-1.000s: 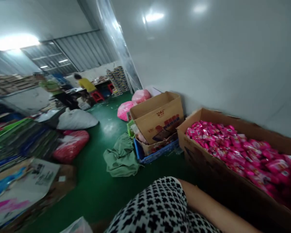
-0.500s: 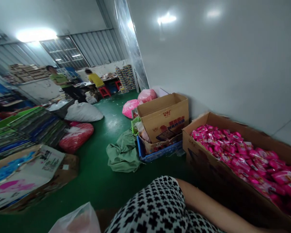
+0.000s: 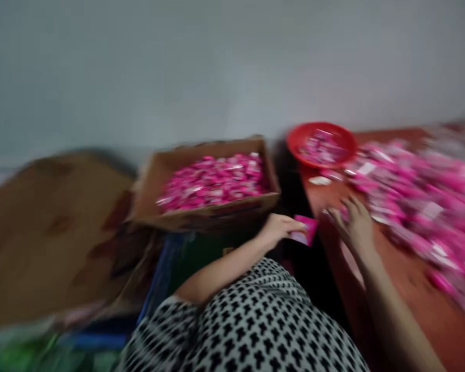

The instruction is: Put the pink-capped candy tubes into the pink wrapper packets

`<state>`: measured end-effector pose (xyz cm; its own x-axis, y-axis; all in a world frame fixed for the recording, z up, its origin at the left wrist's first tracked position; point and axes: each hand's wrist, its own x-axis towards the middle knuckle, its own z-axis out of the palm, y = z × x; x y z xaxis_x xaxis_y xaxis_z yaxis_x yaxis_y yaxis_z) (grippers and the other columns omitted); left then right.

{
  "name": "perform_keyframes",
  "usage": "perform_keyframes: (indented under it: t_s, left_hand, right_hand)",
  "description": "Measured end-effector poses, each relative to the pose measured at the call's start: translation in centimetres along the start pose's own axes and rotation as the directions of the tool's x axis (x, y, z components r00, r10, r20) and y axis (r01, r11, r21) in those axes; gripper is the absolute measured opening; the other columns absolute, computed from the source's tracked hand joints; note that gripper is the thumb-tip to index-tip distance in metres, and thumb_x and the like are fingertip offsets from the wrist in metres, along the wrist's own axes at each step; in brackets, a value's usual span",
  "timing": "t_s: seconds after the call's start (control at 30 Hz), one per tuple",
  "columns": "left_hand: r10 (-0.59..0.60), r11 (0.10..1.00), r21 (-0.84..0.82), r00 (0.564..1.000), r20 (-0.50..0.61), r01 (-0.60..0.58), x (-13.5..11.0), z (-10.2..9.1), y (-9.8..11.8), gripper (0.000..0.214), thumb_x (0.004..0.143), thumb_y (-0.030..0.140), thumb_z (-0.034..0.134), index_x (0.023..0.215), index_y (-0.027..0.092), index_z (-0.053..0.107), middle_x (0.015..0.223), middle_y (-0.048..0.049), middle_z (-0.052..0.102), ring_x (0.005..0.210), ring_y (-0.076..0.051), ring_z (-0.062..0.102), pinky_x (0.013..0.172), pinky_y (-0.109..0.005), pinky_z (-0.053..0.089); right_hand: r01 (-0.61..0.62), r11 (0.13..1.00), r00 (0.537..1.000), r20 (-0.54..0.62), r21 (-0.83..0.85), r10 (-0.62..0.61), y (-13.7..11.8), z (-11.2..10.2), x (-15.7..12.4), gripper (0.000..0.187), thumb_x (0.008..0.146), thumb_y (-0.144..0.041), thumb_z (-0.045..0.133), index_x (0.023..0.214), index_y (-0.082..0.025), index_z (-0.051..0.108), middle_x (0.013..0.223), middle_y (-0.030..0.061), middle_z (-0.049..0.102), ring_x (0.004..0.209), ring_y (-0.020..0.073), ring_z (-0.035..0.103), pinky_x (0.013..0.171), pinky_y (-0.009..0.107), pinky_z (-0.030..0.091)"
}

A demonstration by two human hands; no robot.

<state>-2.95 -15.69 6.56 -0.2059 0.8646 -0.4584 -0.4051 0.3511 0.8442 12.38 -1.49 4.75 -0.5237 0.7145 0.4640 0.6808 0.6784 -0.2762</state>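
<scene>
The view is smeared by motion. My left hand is closed on a small pink packet, held just off the left edge of a red-brown table. My right hand rests on the table with its fingers stretched toward a big spread of pink packets; I cannot make out anything in it. A cardboard box filled with the same pink packets stands left of my left hand.
A red bowl with a few packets sits at the table's far left corner by the grey wall. A larger brown cardboard box is at the left. My black-and-white patterned sleeve fills the bottom centre.
My view has swung right from the room and green floor to the table. Both hands have come into view, the left one holding a pink packet.
</scene>
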Motion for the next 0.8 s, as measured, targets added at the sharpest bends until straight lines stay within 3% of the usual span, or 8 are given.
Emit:
perform_keyframes:
  t_s: [0.07,0.13,0.3,0.4,0.43,0.53,0.67,0.8]
  left_hand:
    - [-0.055,0.996,-0.069,0.998,0.031,0.057,1.8,0.2,0.3,0.035,0.044,0.039,0.084,0.059,0.013,0.068,0.060,-0.0036,0.066,0.057,-0.013,0.060,0.062,-0.027,0.049]
    - [-0.102,0.989,-0.102,0.993,0.059,0.108,3.5,0.9,0.3,0.034,0.042,0.033,0.087,0.055,0.012,0.064,0.055,-0.0024,0.064,0.054,-0.013,0.060,0.061,-0.027,0.051]
    - [-0.243,0.942,-0.191,0.954,0.175,0.275,5.1,3.5,-0.7,0.023,0.057,0.021,0.082,0.063,0.010,0.063,0.063,-0.0052,0.068,0.056,-0.013,0.063,0.057,-0.025,0.055]
    - [-0.272,0.918,-0.235,0.939,0.210,0.318,5.9,4.9,-0.8,0.009,0.069,0.014,0.072,0.070,0.009,0.064,0.068,-0.0060,0.069,0.059,-0.013,0.065,0.058,-0.024,0.056]
    - [-0.272,0.914,-0.247,0.937,0.220,0.323,6.2,5.3,-0.7,0.006,0.072,0.012,0.069,0.072,0.009,0.065,0.069,-0.0062,0.069,0.061,-0.013,0.065,0.059,-0.025,0.056]
    - [-0.280,0.899,-0.273,0.928,0.245,0.343,7.3,6.2,-0.6,0.002,0.076,0.009,0.064,0.075,0.010,0.065,0.071,-0.0062,0.069,0.064,-0.015,0.067,0.061,-0.027,0.057]
    - [-0.301,0.880,-0.313,0.929,0.214,0.357,8.2,7.0,-0.7,0.008,0.076,0.009,0.065,0.069,0.011,0.061,0.068,-0.0049,0.068,0.063,-0.014,0.066,0.062,-0.026,0.057]
    - [-0.296,0.859,-0.386,0.942,0.160,0.335,8.5,7.6,-0.6,0.010,0.078,0.011,0.066,0.069,0.012,0.060,0.065,-0.0022,0.066,0.059,-0.011,0.064,0.063,-0.025,0.056]
  right_hand:
    - [-0.311,0.907,0.945,0.009,-0.284,0.327,3.5,-2.2,-2.1,0.048,0.091,-0.041,0.047,0.128,-0.010,0.049,0.138,0.0237,0.045,0.127,0.0407,0.040,0.098,0.063,0.032]
    - [-0.368,0.843,0.894,0.099,-0.391,0.436,6.1,-3.2,-3.4,0.047,0.091,-0.038,0.047,0.129,-0.011,0.048,0.140,0.0215,0.044,0.131,0.0393,0.035,0.103,0.063,0.023]
    - [-0.131,0.988,0.931,0.333,-0.077,0.149,8.4,-6.1,-8.2,0.035,0.092,-0.034,0.044,0.120,-0.019,0.057,0.139,0.0105,0.050,0.136,0.0284,0.033,0.112,0.053,0.015]
    - [-0.262,0.957,0.956,0.166,0.122,0.240,7.7,-8.3,-11.3,0.034,0.090,-0.039,0.047,0.115,-0.020,0.060,0.131,0.0095,0.058,0.129,0.0262,0.045,0.109,0.049,0.027]
    - [-0.364,0.919,0.931,0.068,0.150,0.358,7.5,-8.9,-11.9,0.035,0.090,-0.041,0.048,0.114,-0.019,0.061,0.125,0.0103,0.062,0.120,0.0257,0.053,0.104,0.047,0.035]
    - [-0.656,0.741,0.731,-0.125,0.143,0.671,6.5,-9.7,-12.4,0.033,0.088,-0.039,0.047,0.103,-0.015,0.064,0.099,0.0108,0.071,0.086,0.0222,0.066,0.078,0.036,0.050]
    - [-0.788,0.596,0.609,-0.055,-0.153,0.791,4.6,-8.9,-10.5,0.032,0.088,-0.041,0.047,0.094,-0.015,0.065,0.088,0.0116,0.071,0.078,0.0241,0.065,0.070,0.034,0.047]
    - [-0.796,0.454,0.486,0.024,-0.401,0.874,3.1,-7.3,-8.4,0.052,0.085,-0.056,0.047,0.109,-0.011,0.057,0.097,0.0190,0.068,0.088,0.0319,0.064,0.070,0.038,0.046]
